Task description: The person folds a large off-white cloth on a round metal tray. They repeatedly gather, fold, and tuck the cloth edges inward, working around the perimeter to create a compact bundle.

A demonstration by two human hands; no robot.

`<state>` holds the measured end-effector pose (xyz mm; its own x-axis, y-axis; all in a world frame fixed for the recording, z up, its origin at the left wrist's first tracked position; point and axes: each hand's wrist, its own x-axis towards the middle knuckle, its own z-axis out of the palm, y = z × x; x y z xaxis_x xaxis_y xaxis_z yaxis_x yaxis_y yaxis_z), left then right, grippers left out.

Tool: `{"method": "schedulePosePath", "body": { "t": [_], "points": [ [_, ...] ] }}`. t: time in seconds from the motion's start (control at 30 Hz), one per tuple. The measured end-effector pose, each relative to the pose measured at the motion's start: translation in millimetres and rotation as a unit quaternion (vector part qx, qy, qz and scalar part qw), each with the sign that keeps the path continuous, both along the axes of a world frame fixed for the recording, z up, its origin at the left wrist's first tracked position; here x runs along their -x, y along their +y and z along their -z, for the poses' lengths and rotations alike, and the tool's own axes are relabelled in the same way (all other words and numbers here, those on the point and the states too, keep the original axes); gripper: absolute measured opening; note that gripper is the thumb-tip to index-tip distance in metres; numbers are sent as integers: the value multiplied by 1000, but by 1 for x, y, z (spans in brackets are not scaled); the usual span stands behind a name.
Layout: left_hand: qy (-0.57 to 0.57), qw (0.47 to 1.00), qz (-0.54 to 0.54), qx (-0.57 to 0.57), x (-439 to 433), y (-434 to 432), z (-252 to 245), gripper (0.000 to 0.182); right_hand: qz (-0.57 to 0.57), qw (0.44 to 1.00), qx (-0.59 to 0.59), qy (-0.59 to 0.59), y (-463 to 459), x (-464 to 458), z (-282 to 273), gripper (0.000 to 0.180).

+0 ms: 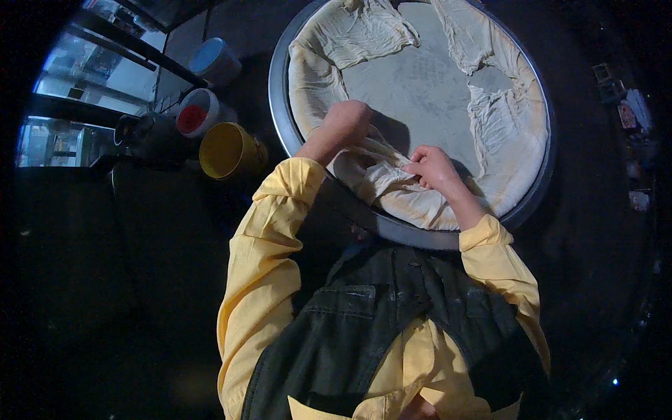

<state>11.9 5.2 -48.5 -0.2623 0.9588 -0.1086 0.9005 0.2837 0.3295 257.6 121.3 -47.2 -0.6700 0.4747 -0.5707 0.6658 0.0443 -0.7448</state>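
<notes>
Off-white, wrinkled cloth (pixel 512 157) lines the rim of a large round metal pan (pixel 281 100) before me. Its loose, ragged edges lie folded inward over a flat grey surface (pixel 415 79) in the middle. At the near left side, my left hand (pixel 347 121) is closed on the cloth's inner edge, its fingertips hidden beneath the fist. Closer to me and further right, my right hand (pixel 434 167) pinches the same bunched cloth between thumb and fingers. The cloth between the two hands is gathered in creases.
Left of the pan stand a yellow bucket (pixel 223 152), a white bucket with something red inside (pixel 197 113) and a pale bucket with a bluish top (pixel 210 58). Dark shelving (pixel 105 110) rises beyond them. Small items (pixel 632 110) lie at the far right.
</notes>
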Motion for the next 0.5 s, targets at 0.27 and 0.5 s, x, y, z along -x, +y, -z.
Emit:
{"method": "schedulePosePath", "body": {
  "t": [0.27,0.5],
  "points": [
    [-55,982,-78,-162,4,16,-40,17,17,998,-21,51,2,8,-2,16],
    [-64,993,-71,-76,12,14,-3,18,18,999,31,10,-1,8,0,24]
  ]
}}
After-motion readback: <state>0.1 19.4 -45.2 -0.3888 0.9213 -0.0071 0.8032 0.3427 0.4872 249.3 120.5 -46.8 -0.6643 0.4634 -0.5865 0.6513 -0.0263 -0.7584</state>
